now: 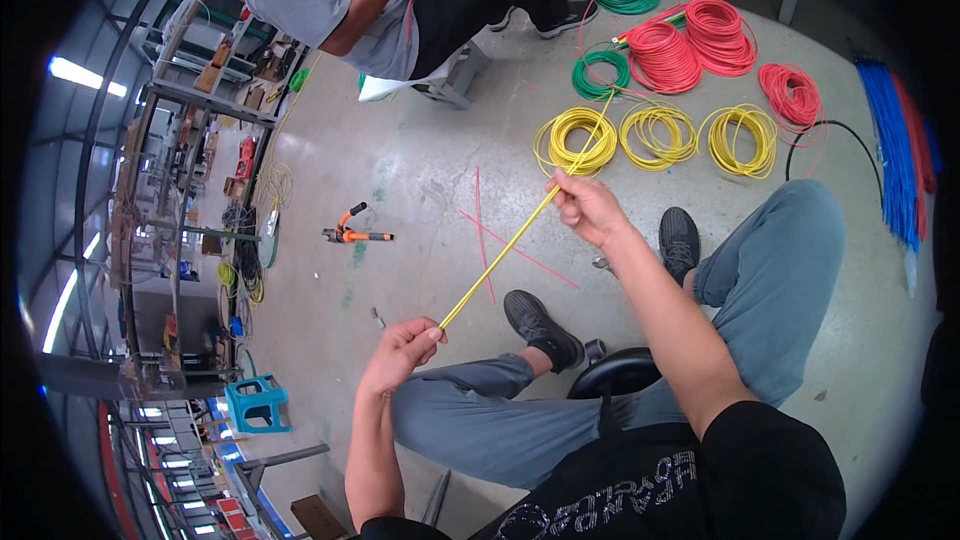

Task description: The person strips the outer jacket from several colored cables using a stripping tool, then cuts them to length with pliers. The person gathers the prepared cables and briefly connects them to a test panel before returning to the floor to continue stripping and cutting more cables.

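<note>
The left hand [408,350] pinches the yellow wire [500,257], which runs straight to the right hand [588,208], likewise closed on it, a yellow coil [605,152] beyond; probably light, springy and smooth, it suits firm pinches well apart

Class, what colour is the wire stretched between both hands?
Yellow wire, clearest in the head view.

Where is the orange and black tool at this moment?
In the head view, the tool lies on the floor, left of the crossed red strands.
</note>
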The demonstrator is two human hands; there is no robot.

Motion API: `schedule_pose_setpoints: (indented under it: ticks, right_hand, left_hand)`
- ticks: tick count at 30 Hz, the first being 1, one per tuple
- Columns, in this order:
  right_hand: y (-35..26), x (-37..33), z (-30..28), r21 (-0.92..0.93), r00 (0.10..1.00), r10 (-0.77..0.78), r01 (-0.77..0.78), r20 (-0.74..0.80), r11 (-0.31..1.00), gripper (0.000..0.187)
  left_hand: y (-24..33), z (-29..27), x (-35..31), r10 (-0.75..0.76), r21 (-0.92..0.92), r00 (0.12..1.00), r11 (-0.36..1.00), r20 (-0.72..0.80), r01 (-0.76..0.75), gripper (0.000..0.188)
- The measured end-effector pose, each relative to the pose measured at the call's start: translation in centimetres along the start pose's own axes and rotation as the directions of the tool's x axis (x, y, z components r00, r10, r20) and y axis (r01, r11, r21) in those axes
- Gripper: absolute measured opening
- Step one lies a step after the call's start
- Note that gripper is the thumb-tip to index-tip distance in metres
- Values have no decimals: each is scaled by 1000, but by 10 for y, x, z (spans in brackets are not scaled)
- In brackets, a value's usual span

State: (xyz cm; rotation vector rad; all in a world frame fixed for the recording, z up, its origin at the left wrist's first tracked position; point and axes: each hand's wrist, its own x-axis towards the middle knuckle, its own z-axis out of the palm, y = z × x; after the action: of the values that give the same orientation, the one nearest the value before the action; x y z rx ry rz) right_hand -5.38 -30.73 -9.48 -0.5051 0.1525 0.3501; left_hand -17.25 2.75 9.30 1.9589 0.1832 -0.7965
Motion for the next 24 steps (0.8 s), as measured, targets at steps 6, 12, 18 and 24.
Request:
schedule_pose_setpoints:
  ticks: [6,12,18,24]
  right_hand:
    - [14,21,-8,-22,998,5,-6,-70,1000,31]
    - [56,34,10,-83,977,-29,11,-212,996,29]
    - [94,48,39,-196,962,-91,40,-258,980,30]
    - [102,49,21,-219,957,-72,9,-281,976,23]
  left_hand:
    - [-14,-12,-9,-95,121,995,988,18,92,27]
    - [34,-14,51,244,821,960,570,-138,-27,54]
    - [92,75,215,453,761,887,604,-86,-235,46]
    - [56,96,282,165,262,984,954,-61,-144,27]
